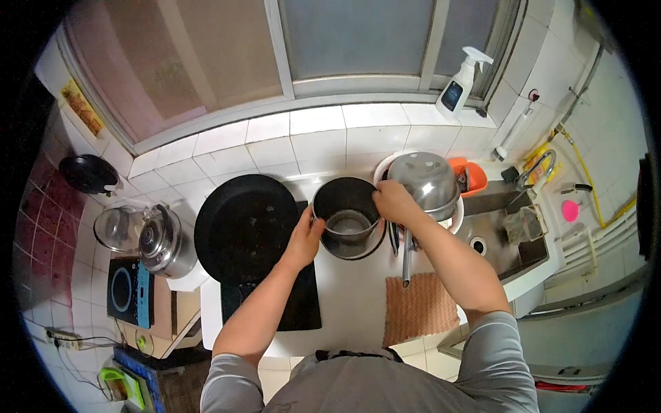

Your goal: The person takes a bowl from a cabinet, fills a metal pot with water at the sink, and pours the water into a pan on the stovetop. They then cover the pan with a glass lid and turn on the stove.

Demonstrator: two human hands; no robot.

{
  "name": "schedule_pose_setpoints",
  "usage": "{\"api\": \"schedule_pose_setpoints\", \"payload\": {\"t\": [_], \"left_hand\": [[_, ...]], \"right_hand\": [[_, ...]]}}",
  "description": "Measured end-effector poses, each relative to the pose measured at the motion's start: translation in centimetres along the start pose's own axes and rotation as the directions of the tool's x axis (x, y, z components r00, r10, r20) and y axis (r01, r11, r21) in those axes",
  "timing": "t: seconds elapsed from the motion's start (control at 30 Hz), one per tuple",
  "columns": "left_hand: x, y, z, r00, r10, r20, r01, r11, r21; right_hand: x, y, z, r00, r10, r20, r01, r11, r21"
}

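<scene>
A deep, dark round pot [346, 196] stands in the middle of the counter, with a greyish bottom showing inside. My left hand [305, 239] grips its left side, thumb at the rim. On the opposite side, my right hand [399, 202] has its fingers closed on the rim. A round shiny edge shows below the pot; what it belongs to I cannot make out. Left of the pot lies a large black frying pan [244, 227], partly over a black cooktop [303, 306]. Just beyond my right hand sits an upturned metal bowl [421, 180].
A metal handle [407, 261] points toward me above a brown textured mat [420, 313]. At right is the sink [506, 258] with its faucet [547, 165]. An orange container [474, 175] stands behind. A kettle [162, 241] is at left, a spray bottle [460, 86] on the ledge.
</scene>
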State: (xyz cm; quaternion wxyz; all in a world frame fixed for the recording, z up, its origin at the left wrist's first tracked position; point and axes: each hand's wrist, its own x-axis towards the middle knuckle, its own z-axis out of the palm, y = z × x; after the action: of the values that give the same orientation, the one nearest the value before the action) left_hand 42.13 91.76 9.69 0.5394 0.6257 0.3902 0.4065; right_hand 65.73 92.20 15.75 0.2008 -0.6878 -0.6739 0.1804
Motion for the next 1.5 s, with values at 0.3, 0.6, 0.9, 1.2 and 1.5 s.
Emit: {"api": "schedule_pose_setpoints", "payload": {"t": [0.3, 0.6, 0.9, 1.2, 1.5], "left_hand": [[-1.6, -0.3, 2.4, 0.938, -0.264, -0.223, 0.3, 0.942, 0.147], [-7.0, -2.2, 3.3, 0.936, -0.269, -0.227, 0.312, 0.933, 0.179], [-9.9, -8.2, 4.3, 0.957, -0.238, -0.168, 0.28, 0.908, 0.312], [-8.4, -8.6, 5.6, 0.958, -0.247, -0.149, 0.282, 0.911, 0.301], [-8.6, -9.2, 6.2, 0.941, -0.264, -0.213, 0.307, 0.929, 0.208]], "right_hand": [[-3.3, -0.9, 2.6, 0.969, -0.112, 0.218, 0.155, 0.969, -0.193], [-10.7, -2.8, 8.3, 0.984, 0.18, 0.004, -0.176, 0.955, 0.239], [-14.8, 0.8, 15.5, 0.969, 0.221, -0.114, -0.156, 0.896, 0.415], [-15.7, 2.4, 16.1, 0.916, 0.359, -0.178, -0.207, 0.804, 0.557], [-19.2, 2.5, 16.3, 0.863, 0.505, -0.012, -0.311, 0.551, 0.774]]}}
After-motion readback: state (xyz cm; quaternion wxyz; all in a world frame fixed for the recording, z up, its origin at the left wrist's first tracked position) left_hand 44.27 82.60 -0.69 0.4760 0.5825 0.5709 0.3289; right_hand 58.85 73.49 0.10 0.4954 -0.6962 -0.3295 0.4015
